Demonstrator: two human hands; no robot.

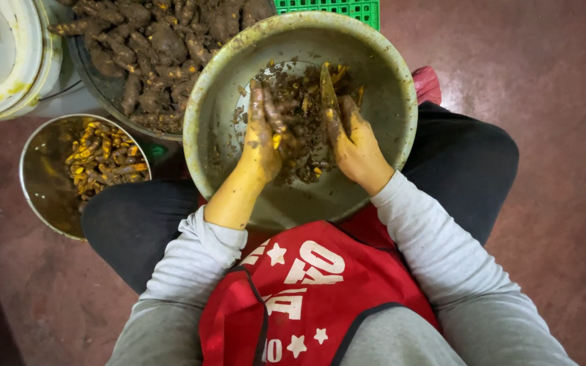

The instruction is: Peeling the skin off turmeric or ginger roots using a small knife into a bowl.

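A large metal basin [388,88] rests between my knees, holding a heap of brown peelings and scraps [303,135]. My left hand [262,139], stained yellow, holds a muddy turmeric root [272,115] over the heap. My right hand [355,146], also stained, grips a small knife [328,91] whose blade points up and away, close beside the root.
A steel bowl [45,183] at the left holds several peeled orange roots [103,163]. Behind it a dark tub is piled with unpeeled muddy roots [157,47]. A white bucket [8,61] stands at the top left, a green crate [347,8] at the top. The floor is reddish.
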